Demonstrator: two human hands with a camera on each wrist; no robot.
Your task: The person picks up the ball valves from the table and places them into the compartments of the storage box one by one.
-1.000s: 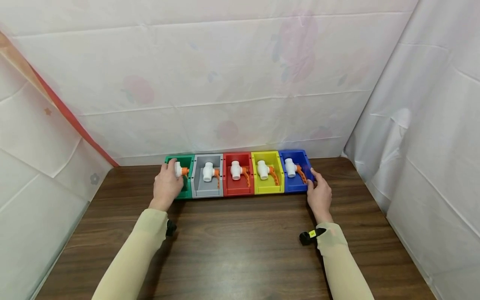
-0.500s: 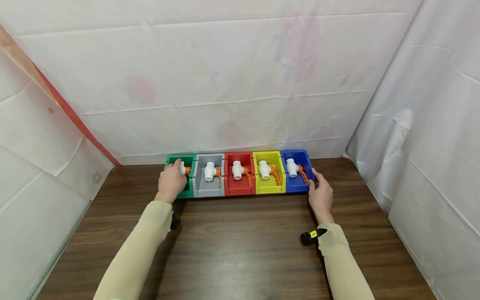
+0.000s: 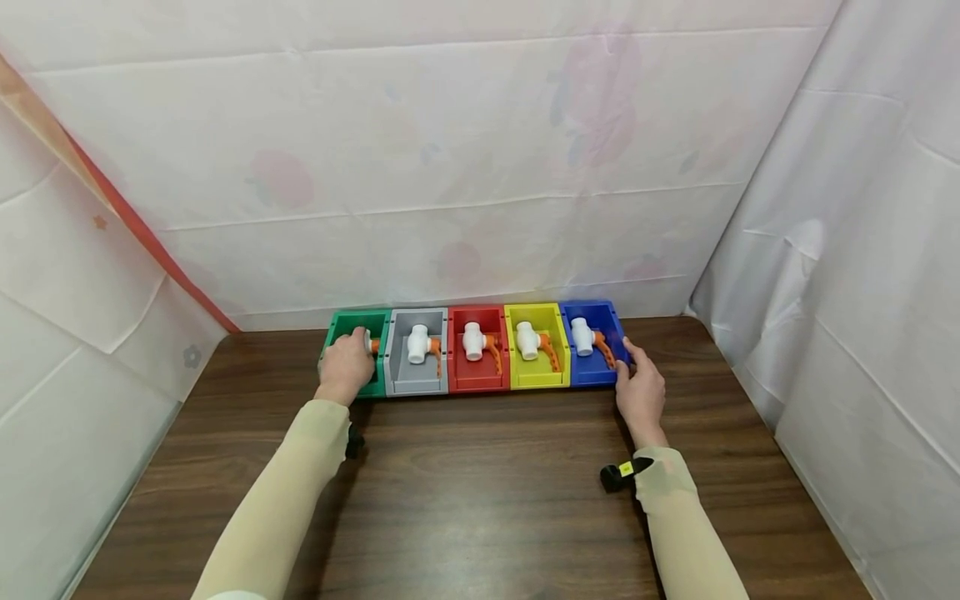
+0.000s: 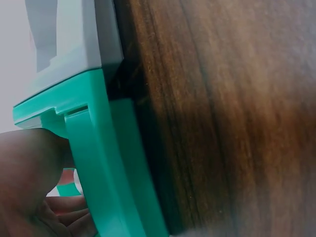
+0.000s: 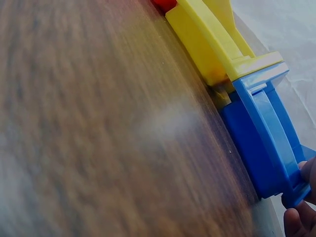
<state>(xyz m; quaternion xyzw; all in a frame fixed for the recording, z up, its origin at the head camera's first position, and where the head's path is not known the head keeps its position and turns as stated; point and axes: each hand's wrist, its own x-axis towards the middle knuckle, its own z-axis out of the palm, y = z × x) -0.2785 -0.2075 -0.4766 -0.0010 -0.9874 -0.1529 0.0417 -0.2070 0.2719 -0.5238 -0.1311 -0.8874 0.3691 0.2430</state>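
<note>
My left hand (image 3: pixel 346 364) is down in the green bin (image 3: pixel 378 321) at the left end of a row. It holds a white ball valve (image 3: pixel 367 340) with an orange handle, mostly hidden behind the fingers. In the left wrist view the fingers (image 4: pixel 69 210) curl behind the green bin's front wall. At the row's other end, my right hand (image 3: pixel 641 393) pinches the outer wall of the blue bin (image 3: pixel 600 373), its thumb on the rim. A white valve (image 3: pixel 582 337) with an orange lever lies inside the blue bin.
Between them stand a grey bin (image 3: pixel 417 387), a red bin (image 3: pixel 477 383) and a yellow bin (image 3: pixel 538 380), side by side, each with one similar valve in it. The row stands at the back of the brown wooden table (image 3: pixel 480 483), close to a white curtain (image 3: pixel 465 167).
My left hand has lowered further into the green bin with the valve, which now shows less. The right hand stays on the blue bin.
</note>
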